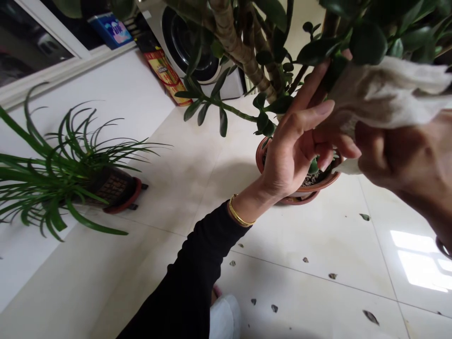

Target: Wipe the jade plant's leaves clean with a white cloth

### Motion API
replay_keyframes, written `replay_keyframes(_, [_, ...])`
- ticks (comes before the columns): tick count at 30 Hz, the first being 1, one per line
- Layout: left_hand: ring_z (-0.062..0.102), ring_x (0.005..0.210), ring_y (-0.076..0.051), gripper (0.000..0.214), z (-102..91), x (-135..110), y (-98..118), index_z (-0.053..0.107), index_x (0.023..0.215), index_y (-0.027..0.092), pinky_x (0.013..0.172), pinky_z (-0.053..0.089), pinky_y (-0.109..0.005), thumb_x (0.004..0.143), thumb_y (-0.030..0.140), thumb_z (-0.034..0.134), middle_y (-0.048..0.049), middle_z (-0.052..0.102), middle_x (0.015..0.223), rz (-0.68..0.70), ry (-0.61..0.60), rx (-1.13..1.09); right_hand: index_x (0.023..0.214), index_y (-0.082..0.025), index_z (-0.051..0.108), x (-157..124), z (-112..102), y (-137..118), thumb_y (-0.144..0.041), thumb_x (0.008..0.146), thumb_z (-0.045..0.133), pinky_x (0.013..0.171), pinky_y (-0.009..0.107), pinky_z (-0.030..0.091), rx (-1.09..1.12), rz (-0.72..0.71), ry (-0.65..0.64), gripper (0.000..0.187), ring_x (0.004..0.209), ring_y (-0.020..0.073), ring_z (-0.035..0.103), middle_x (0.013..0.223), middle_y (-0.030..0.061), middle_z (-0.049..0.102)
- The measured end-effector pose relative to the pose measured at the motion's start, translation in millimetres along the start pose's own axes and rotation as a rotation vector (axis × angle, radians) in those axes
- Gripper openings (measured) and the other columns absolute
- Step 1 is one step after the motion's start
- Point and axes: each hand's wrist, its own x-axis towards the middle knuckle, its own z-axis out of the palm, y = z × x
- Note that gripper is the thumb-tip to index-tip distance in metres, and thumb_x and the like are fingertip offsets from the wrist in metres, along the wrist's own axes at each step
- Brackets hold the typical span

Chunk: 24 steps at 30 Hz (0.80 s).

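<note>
A jade plant with thick round leaves and a ringed trunk (233, 42) grows from a terracotta pot (323, 184) on the tiled floor. My left hand (296, 146) reaches up into its foliage, index finger and thumb stretched along a dark green leaf (334, 70), the other fingers curled. My right hand (402, 150), close to the camera at the right edge, grips a white cloth (388, 94) pressed against the same cluster of leaves. A gold bangle (238, 214) and a black sleeve (190, 282) cover my left wrist and arm.
A spiky long-leaved plant (52, 174) in a dark pot on a red saucer stands at left by the white wall. A washing machine (197, 47), a yellow-red bag (165, 75) and a blue box (111, 28) lie behind. Fallen leaf bits (332, 276) dot the tiles.
</note>
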Motion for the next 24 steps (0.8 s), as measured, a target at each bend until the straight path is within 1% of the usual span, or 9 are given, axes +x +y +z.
replay_keyframes(2, [0.081, 0.074, -0.015, 0.060, -0.6, 1.9, -2.2, 0.043, 0.164, 0.042, 0.045, 0.041, -0.013, 0.104, 0.039, 0.050, 0.0047, 0.083, 0.106, 0.002, 0.011, 0.031, 0.061, -0.020, 0.053, 7.5, -1.8, -5.2, -0.055, 0.104, 0.022, 0.061, 0.033, 0.015, -0.050, -0.018, -0.033, 0.063, 0.055, 0.0111, 0.019, 0.055, -0.0005, 0.033])
replay_keyframes(4, [0.080, 0.073, -0.015, 0.059, -2.0, 2.8, -3.9, 0.046, 0.162, 0.043, 0.044, 0.040, -0.014, 0.104, 0.044, 0.051, 0.0041, 0.083, 0.100, 0.013, 0.023, 0.054, 0.063, -0.020, 0.056, 9.8, -0.9, -10.4, -0.053, 0.104, 0.019, 0.059, 0.031, 0.015, -0.096, -0.050, -0.065, 0.063, 0.054, 0.0111, 0.021, 0.056, 0.0003, 0.038])
replay_keyframes(8, [0.067, 0.055, -0.009, 0.064, -4.6, 0.2, -1.3, 0.048, 0.163, 0.036, 0.046, 0.043, -0.017, 0.100, 0.044, 0.056, 0.0018, 0.082, 0.098, 0.031, -0.006, 0.018, 0.068, -0.020, 0.061, -3.9, 8.3, -10.1, -0.043, 0.103, 0.031, 0.053, 0.029, 0.015, -0.074, -0.234, -0.021, 0.052, 0.051, 0.0117, 0.025, 0.057, 0.0006, 0.046])
replay_keyframes(10, [0.063, 0.054, -0.006, 0.065, -4.2, -1.8, 2.7, 0.048, 0.164, 0.032, 0.047, 0.043, -0.017, 0.100, 0.043, 0.057, 0.0012, 0.082, 0.108, 0.026, -0.012, -0.003, 0.067, -0.020, 0.059, -13.9, 12.5, -5.1, -0.037, 0.104, 0.035, 0.050, 0.028, 0.016, -0.043, -0.322, 0.035, 0.048, 0.049, 0.0119, 0.028, 0.056, -0.0005, 0.046])
replay_keyframes(12, [0.063, 0.058, -0.005, 0.061, -2.7, -3.1, 6.8, 0.049, 0.163, 0.030, 0.048, 0.041, -0.017, 0.103, 0.039, 0.052, 0.0008, 0.079, 0.126, 0.035, -0.015, -0.001, 0.065, -0.021, 0.056, -22.4, 14.8, 0.8, -0.032, 0.104, 0.040, 0.049, 0.027, 0.018, -0.013, -0.381, 0.093, 0.043, 0.049, 0.0119, 0.032, 0.056, -0.0014, 0.047])
replay_keyframes(15, [0.066, 0.062, -0.005, 0.058, -1.6, -5.5, 8.3, 0.050, 0.163, 0.034, 0.049, 0.039, -0.016, 0.106, 0.035, 0.041, 0.0025, 0.067, 0.152, 0.034, 0.030, 0.064, 0.063, -0.022, 0.050, -33.2, 16.2, 9.3, -0.028, 0.104, 0.045, 0.048, 0.027, 0.021, 0.061, -0.444, 0.173, 0.041, 0.048, 0.0112, 0.035, 0.055, -0.0028, 0.045])
replay_keyframes(20, [0.068, 0.063, -0.005, 0.071, -10.2, -24.1, -8.9, 0.044, 0.165, 0.043, 0.046, 0.042, -0.019, 0.097, 0.038, 0.062, 0.0020, 0.035, 0.178, 0.042, -0.030, 0.096, 0.062, -0.025, 0.040, -54.8, 20.0, 23.2, -0.031, 0.106, 0.042, 0.046, 0.028, 0.024, 0.159, -0.488, 0.196, 0.044, 0.045, 0.0102, 0.032, 0.053, -0.0044, 0.039])
replay_keyframes(22, [0.071, 0.065, -0.006, 0.070, -17.4, -33.9, -19.0, 0.046, 0.163, 0.046, 0.045, 0.041, -0.019, 0.095, 0.037, 0.064, 0.0026, 0.033, 0.179, 0.008, -0.020, 0.150, 0.065, -0.025, 0.042, -63.5, 22.0, 28.3, -0.034, 0.106, 0.043, 0.045, 0.028, 0.027, 0.173, -0.498, 0.210, 0.041, 0.045, 0.0112, 0.035, 0.053, -0.0047, 0.041])
replay_keyframes(24, [0.071, 0.064, -0.005, 0.066, -26.3, -40.6, -28.1, 0.054, 0.157, 0.045, 0.045, 0.041, -0.019, 0.094, 0.035, 0.066, 0.0023, 0.039, 0.177, -0.013, 0.048, 0.204, 0.073, -0.026, 0.049, -70.1, 23.6, 32.1, -0.036, 0.105, 0.047, 0.045, 0.029, 0.031, 0.190, -0.508, 0.239, 0.034, 0.047, 0.0128, 0.040, 0.054, -0.0046, 0.046])
